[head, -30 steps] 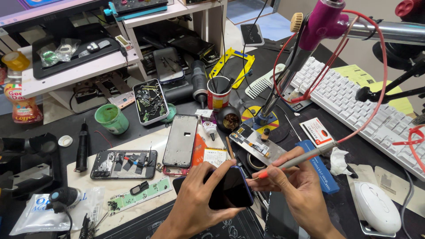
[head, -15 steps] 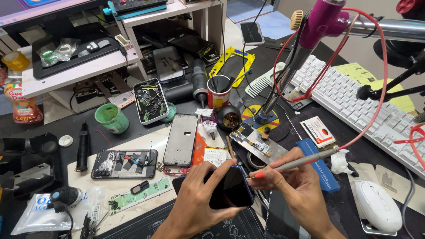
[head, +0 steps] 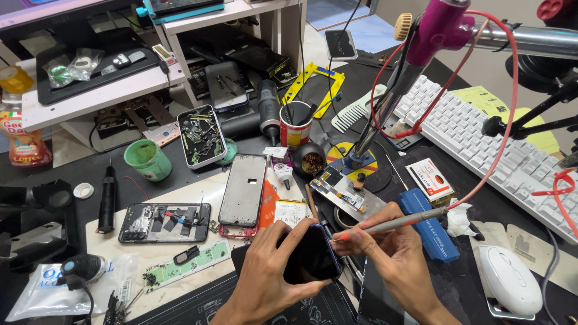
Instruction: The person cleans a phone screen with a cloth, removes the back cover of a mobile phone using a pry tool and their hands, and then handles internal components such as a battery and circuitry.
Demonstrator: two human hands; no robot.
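My left hand [head: 272,278] grips a small dark phone [head: 310,256] by its edges, screen side up, low in the middle of the bench. My right hand [head: 390,253] holds a grey pen-shaped iron [head: 397,223] with an orange tip. That tip rests at the phone's upper right edge. A red cable [head: 481,174] runs from the tool up to a pink holder [head: 442,24] on a metal arm.
Opened phone bodies [head: 164,221] [head: 243,189], a green circuit board [head: 186,263], a tray of small parts [head: 201,135], a green cup [head: 147,160] and a red cup of tools [head: 296,125] lie ahead. A white keyboard [head: 481,141], white mouse [head: 510,280] and blue box [head: 432,225] sit right.
The iron's tip has shifted slightly along the phone's upper edge. Both hands stay in nearly the same place.
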